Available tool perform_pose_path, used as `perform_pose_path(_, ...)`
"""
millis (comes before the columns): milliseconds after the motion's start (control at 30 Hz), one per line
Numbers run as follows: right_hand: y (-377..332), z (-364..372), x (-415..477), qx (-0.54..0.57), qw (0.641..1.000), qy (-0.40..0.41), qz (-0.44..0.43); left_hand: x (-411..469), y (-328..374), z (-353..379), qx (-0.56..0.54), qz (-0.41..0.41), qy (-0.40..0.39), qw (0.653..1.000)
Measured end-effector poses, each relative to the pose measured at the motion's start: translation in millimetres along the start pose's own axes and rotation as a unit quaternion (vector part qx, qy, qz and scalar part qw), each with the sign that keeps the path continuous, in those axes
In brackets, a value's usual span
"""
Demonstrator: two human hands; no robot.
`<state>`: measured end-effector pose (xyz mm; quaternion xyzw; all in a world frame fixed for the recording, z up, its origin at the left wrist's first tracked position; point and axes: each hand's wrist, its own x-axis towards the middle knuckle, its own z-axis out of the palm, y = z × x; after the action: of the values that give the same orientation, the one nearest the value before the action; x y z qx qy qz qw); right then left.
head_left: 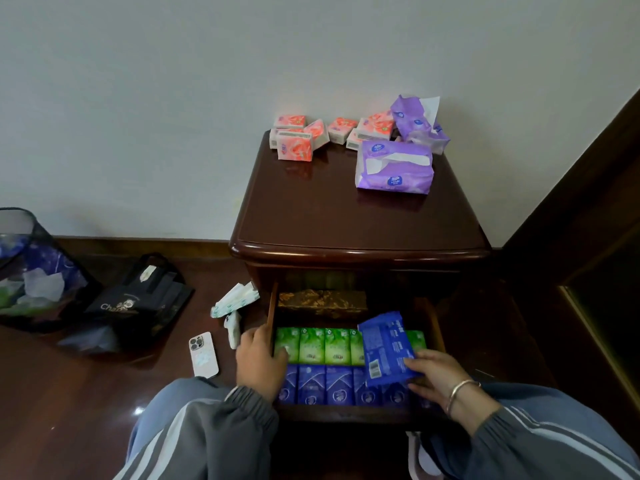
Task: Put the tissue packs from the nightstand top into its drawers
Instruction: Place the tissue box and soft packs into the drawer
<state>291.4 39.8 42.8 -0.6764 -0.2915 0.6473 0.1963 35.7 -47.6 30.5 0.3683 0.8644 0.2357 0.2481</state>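
Observation:
The dark wooden nightstand [360, 216] has its top drawer [346, 412] pulled out. Inside lie a row of green tissue packs [311, 344], a row of blue packs [325, 384] in front, and a gold-brown box [322, 303] at the back. My right hand [436, 379] pinches a blue tissue pack [384, 348] tilted above the drawer's right side. My left hand [259, 362] rests on the drawer's left wall, fingers curled over its edge. On the top stand several pink packs [298, 140] at the back and two purple packs [394, 164], [415, 119].
A phone [203, 355] lies on the wooden floor left of the drawer, with crumpled wrappers [233, 301] beside it. Further left sit a black bag [138, 299] and a bin [31, 271]. A dark wooden bed frame [588, 237] stands to the right.

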Motion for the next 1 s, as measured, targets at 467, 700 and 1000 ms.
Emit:
perform_pose_path(467,-18.7,25.2,96.2,-0.009,0.986,0.142,-0.084,10.2,-23.7,12.7,-0.036,-0.064,-0.127,0.989)
perform_pose_path(700,-7.4,22.7,108.8,-0.180,0.958,0.169,-0.143,9.6,-19.6,13.9,-0.032,-0.073,-0.122,0.989)
perform_pose_path(1000,6.9,47.5,89.0,-0.422,0.852,0.121,-0.285,4.7,-15.2,14.1,-0.019,-0.072,-0.120,0.990)
